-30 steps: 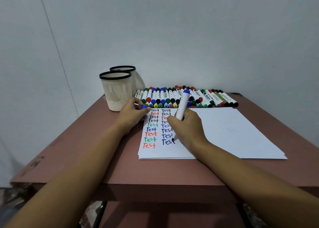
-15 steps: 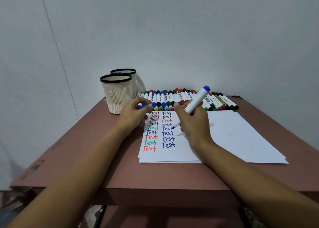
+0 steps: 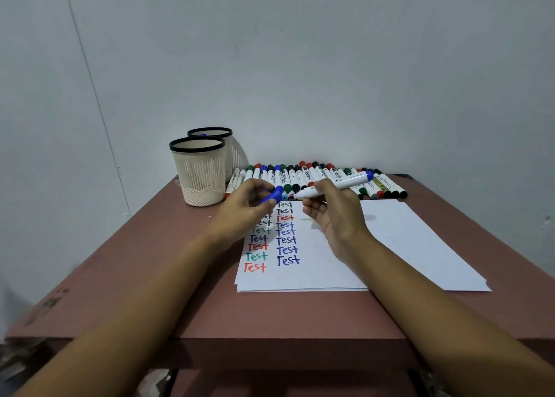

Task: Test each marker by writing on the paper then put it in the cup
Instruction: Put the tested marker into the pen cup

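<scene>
Marker (image 3: 345, 183) pinched by right hand (image 3: 333, 216), tip facing cap (image 3: 271, 198) in left hand (image 3: 240, 213).

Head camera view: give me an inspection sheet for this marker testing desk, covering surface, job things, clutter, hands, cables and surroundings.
Surface: reddish-brown table, with marks near its left edge.
Job's things: paper with two columns of "Test" in several colours; row of markers, capped, along the wall; near cup, contents hidden; far cup with a blue marker end showing inside.
Clutter: nothing seen.
Hands: left hand pinches a blue cap; right hand holds an uncapped marker, its tip pointing toward the cap, apart from it.
Cables: nothing seen.
Surroundings: plain pale wall behind the table.
</scene>
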Demonstrator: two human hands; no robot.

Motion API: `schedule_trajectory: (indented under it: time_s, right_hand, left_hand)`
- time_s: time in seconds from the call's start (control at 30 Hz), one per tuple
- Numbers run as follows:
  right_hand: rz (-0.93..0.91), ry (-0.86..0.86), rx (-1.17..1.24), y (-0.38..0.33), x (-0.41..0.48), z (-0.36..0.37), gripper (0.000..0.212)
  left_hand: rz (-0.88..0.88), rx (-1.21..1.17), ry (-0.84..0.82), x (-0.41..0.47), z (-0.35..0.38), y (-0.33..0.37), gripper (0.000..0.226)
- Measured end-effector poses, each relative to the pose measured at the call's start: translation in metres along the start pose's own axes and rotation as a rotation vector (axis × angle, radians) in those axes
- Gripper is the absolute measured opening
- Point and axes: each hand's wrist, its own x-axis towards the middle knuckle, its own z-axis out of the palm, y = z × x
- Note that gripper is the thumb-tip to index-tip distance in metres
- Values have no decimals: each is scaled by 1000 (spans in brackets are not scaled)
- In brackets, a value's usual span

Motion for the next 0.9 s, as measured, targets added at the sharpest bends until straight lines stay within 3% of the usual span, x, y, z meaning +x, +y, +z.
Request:
schedule_trajectory:
  time_s: [0.3,0.5,0.67,0.9]
  right_hand:
    - [-21,-36,-41,2,2,-2,18]
    - [27,-126,-205,3,2,-4,19]
    - [52,-179,-157,2,5,-6,20]
    - [94,-136,-30,4,4,-4,19]
  left_hand:
    - [52,28,-80,0,1,0,15]
    - [151,92,-94,-4,2,3,15]
    - [196,327,-143,-5,1,5,15]
    - [436,570,31,-8,7,6,22]
